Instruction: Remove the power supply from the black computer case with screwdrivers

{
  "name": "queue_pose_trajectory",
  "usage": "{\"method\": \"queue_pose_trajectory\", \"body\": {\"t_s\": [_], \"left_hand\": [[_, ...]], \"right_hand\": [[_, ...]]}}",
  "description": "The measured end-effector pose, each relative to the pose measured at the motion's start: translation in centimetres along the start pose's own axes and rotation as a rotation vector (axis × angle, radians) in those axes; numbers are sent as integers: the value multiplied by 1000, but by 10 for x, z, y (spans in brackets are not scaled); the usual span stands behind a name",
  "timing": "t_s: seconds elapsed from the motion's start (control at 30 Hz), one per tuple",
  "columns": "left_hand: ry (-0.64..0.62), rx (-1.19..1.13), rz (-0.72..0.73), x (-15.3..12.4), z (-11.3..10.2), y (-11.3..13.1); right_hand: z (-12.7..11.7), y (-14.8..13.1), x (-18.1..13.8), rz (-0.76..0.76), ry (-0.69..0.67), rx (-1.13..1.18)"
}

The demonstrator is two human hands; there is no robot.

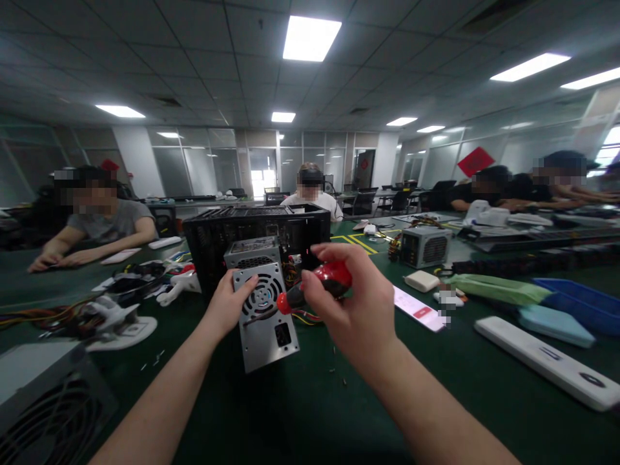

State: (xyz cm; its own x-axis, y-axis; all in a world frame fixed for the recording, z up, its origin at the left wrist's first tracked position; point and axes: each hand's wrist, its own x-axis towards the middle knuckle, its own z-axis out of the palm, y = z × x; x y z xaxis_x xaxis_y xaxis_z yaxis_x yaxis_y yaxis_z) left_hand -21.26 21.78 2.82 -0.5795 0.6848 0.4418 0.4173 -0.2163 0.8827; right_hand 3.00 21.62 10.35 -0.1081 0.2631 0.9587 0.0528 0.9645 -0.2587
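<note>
A silver metal plate (265, 345) with a round fan grille and a socket cut-out stands tilted in front of me. Behind it is the grey box of a power supply (252, 248). My left hand (227, 303) grips the plate's left edge, thumb on its face. In my right hand (351, 300) is a red and black screwdriver (334, 278), its shaft slanting left across the plate. Whether the tip sits in a screw, I cannot tell. A black computer case (203, 245) stands open just behind the power supply.
Loose screws (345, 382) lie on the green table (320, 420). Another power supply (426, 247) stands right, a larger one (43, 400) at near left. A phone (419, 309), a white power strip (547, 361) and a blue tray (581, 303) lie right. Several people sit around.
</note>
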Motion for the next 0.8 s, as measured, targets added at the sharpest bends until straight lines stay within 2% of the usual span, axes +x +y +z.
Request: {"method": "queue_pose_trajectory", "body": {"t_s": [0.1,0.17,0.23,0.37,0.4,0.47,0.63,0.7,0.73,0.8], "left_hand": [[1,3,-6,0,0,1],[6,6,-2,-1,0,2],[9,9,7,-1,1,3],[8,15,21,-1,2,3],[9,19,22,-1,2,3],[9,24,22,-1,2,2],[8,30,19,0,2,1],[7,31,11,0,2,0],[5,30,5,0,1,0],[5,27,-5,1,1,1]], "right_hand": [[13,5,-6,-69,52,125],[8,3,-4,-118,-11,188],[-7,-3,3,-120,-178,238],[-44,-15,18,24,-658,360],[-51,-17,21,42,-742,380],[-58,-19,23,46,-810,378],[-57,-20,22,31,-749,344],[-52,-20,19,26,-687,241],[-48,-20,17,28,-612,177],[-35,-17,11,39,-377,97]]}}
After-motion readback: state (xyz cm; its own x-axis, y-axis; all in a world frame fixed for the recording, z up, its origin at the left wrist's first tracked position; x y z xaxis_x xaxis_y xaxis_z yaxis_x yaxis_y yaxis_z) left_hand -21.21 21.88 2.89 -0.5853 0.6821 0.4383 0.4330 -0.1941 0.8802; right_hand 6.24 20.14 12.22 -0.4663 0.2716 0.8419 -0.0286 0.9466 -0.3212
